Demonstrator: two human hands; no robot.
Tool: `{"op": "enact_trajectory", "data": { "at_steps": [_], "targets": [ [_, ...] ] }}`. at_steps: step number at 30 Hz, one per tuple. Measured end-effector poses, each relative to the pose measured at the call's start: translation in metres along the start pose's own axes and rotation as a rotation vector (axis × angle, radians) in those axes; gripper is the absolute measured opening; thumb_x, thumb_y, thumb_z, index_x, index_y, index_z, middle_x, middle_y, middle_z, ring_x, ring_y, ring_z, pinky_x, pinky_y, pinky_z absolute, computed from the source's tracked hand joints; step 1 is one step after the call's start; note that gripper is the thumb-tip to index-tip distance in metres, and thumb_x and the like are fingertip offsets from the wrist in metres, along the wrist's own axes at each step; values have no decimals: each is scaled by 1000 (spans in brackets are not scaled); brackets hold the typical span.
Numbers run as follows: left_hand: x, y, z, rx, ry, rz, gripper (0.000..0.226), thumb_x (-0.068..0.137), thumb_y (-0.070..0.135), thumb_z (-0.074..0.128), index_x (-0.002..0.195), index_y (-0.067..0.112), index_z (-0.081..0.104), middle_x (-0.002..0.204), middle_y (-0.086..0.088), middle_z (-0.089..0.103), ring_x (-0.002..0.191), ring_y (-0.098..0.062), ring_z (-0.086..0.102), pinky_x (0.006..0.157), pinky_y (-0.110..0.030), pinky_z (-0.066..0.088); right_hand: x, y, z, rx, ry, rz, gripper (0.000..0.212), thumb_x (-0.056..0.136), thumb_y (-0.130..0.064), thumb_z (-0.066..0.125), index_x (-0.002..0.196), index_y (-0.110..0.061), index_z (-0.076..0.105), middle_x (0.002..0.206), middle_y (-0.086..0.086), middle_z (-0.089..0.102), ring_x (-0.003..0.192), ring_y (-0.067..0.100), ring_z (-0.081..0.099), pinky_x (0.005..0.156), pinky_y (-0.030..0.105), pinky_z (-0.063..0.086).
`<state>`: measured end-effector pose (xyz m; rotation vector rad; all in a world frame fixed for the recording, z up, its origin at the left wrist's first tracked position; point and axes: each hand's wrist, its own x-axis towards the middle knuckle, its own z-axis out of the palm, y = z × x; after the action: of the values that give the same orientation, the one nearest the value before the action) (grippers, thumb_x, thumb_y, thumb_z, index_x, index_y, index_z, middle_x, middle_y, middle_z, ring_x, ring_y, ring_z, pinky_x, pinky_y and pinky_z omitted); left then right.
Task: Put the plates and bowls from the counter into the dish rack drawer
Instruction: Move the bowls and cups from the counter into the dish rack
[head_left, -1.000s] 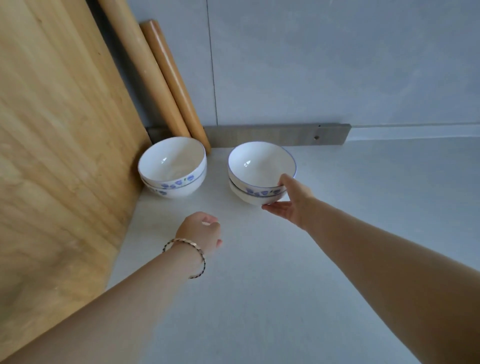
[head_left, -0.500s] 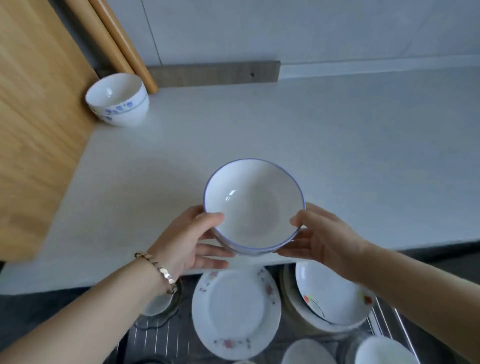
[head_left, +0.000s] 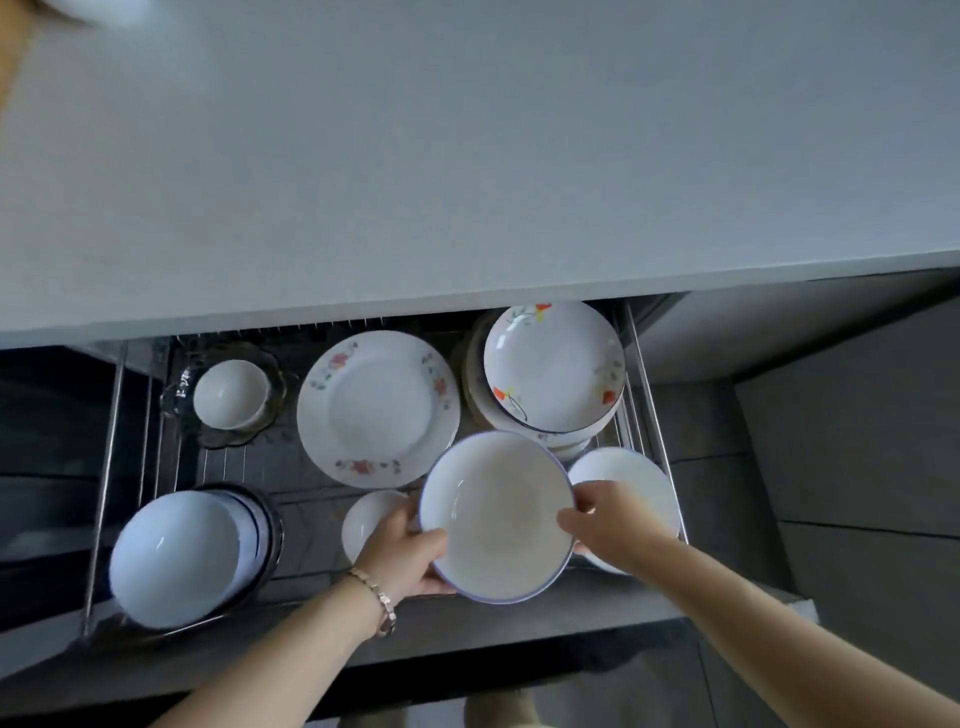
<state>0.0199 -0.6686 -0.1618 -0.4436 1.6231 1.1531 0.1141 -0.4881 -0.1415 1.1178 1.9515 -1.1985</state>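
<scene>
I hold a white bowl with a blue rim (head_left: 496, 514) over the open dish rack drawer (head_left: 111, 441), above its front middle. My left hand (head_left: 402, 553) grips the bowl's left rim and underside; a bracelet sits on that wrist. My right hand (head_left: 608, 522) holds the right rim. Below the bowl a small white bowl (head_left: 366, 522) is partly hidden, and a white bowl (head_left: 631, 478) shows behind my right hand. In the drawer lie a floral plate (head_left: 379, 408), a stack of deep plates with orange flowers (head_left: 553, 364) and a blue-rimmed bowl stack (head_left: 182, 556).
The grey counter (head_left: 467, 156) fills the upper view, its front edge overhanging the drawer's back. A small white cup on a dark glass dish (head_left: 231, 395) sits at the drawer's back left. A blurred white object (head_left: 104, 10) shows at the counter's top left. Dark cabinet fronts flank the drawer.
Both hands carried the bowl off the counter and down over the drawer. My view tilted down, so the drawer now fills the lower frame and the counter's other bowl left the clear view.
</scene>
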Motion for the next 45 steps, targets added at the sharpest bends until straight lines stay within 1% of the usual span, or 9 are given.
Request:
{"op": "enact_trajectory", "data": {
  "at_steps": [3,5,10,19,26,32,38,42,45],
  "targets": [
    [25,-23,7,60,49,-82,30,84,-8,41,106,11,47,103,-14,55,76,-28,60,62,-45,53,19,9,18,-100,-14,57,11,81,-12,52,85,-9,62,77,7,59,71,21,50,63,23,37],
    [41,-34,13,91,93,-97,28,84,-8,40,102,12,47,101,-15,56,84,-33,59,62,-46,53,31,11,28,-165,2,103,28,83,-9,51,108,-4,60,98,13,63,87,26,57,69,25,40],
    [73,-44,17,248,151,-88,27,81,-4,42,101,12,51,92,-13,56,84,-30,57,57,-34,52,47,9,44,-320,70,164,32,87,-4,45,118,0,53,120,16,60,111,30,59,86,30,48],
    [101,-52,19,303,134,-134,41,83,-5,42,118,14,49,99,-10,53,99,-36,58,78,-50,56,57,14,45,-593,78,95,33,88,-6,43,121,-7,47,121,11,60,112,29,58,86,33,48],
    [101,-57,22,488,148,-69,69,81,-3,42,141,30,27,123,-8,51,101,-29,51,82,-40,55,85,-5,47,-767,102,-391,43,87,-4,53,129,-7,43,128,11,52,120,28,48,99,35,42],
    [102,-58,18,405,133,-61,75,79,-9,37,137,39,32,110,1,48,99,-23,47,89,-45,53,105,-16,47,-746,33,-290,31,91,-3,47,121,-9,50,119,12,60,110,31,60,91,38,50],
    [102,-44,12,435,-21,-153,78,83,-4,46,142,38,20,132,-9,43,122,-34,44,83,-50,55,108,-16,43,-752,-10,-213,32,93,-6,44,123,-15,49,123,10,59,114,29,57,94,36,47],
    [87,-26,4,825,-2,-83,67,91,28,48,147,29,11,143,-9,42,123,-30,49,100,-42,45,92,-25,39,-599,12,-141,36,93,-8,41,127,-15,46,120,10,59,110,28,58,91,37,50],
    [63,7,-15,783,58,71,47,94,29,44,139,16,38,140,-8,49,123,-23,52,102,-31,41,76,-52,30,-583,-17,-195,38,94,-13,40,132,-18,45,123,10,57,110,27,58,88,34,49]
  ]
}}
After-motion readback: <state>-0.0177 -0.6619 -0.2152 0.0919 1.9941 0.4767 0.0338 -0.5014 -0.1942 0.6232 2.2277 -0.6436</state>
